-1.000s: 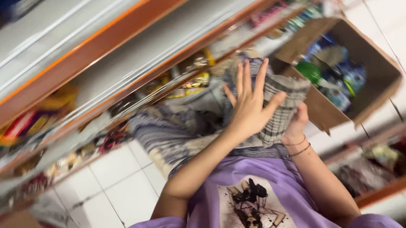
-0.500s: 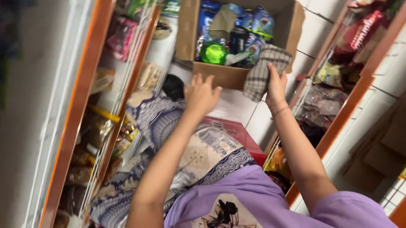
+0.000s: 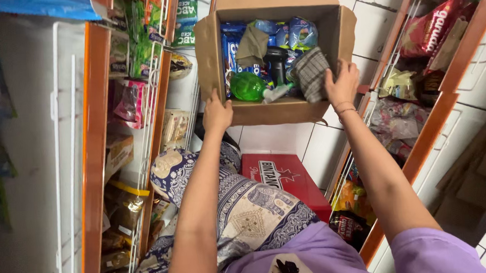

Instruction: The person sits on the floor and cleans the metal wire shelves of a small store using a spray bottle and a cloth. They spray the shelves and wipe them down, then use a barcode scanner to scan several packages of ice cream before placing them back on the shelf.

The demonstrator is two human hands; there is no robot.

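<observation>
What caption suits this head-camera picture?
Both hands, left hand and right hand, grip a cardboard box of groceries between shop shelves.

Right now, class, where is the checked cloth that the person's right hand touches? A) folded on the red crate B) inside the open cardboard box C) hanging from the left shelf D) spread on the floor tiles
B: the checked cloth lies among the packets inside the cardboard box, with the right hand against it at the box's side.

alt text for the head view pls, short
A person's left hand and right hand grip opposite sides of an open cardboard box holding snack packets, a green bottle and a checked cloth, in a tiled aisle between stocked shelves.
</observation>
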